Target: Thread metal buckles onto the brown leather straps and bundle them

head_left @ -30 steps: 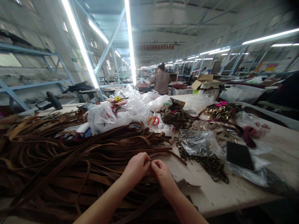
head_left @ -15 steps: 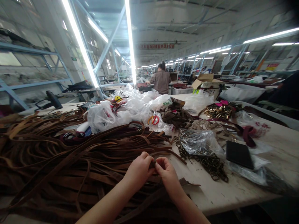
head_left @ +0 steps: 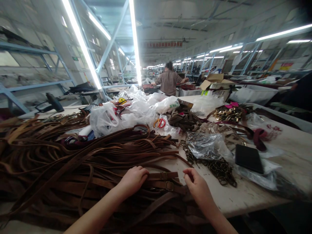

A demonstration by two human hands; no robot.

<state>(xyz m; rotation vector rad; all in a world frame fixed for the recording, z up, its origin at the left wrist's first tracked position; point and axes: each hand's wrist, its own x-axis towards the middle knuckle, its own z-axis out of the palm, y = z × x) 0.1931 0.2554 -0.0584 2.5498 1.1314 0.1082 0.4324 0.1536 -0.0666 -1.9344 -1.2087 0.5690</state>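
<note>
Brown leather straps (head_left: 97,159) lie in a long heap across the left of the table. My left hand (head_left: 136,178) is closed around one brown strap (head_left: 154,176), whose free end points right and carries a metal buckle (head_left: 163,175). Just below it lies another strap with a square buckle (head_left: 169,186). My right hand (head_left: 198,185) hovers to the right of the strap's end, apart from it. Its fingers are loosely curled with a gap at the thumb, and nothing shows in them.
Dark metal buckles (head_left: 223,172) spill from under a clear plastic bag (head_left: 207,146). A black flat case (head_left: 248,158) lies to the right. Further back are red-and-yellow-handled scissors (head_left: 159,122), white plastic bags (head_left: 136,113) and a gold hardware pile (head_left: 226,113). A person (head_left: 168,81) stands beyond.
My hands were together over a small part and have separated. The left has moved left along the strap, the right has moved right off it. The buckle on the strap now shows.
</note>
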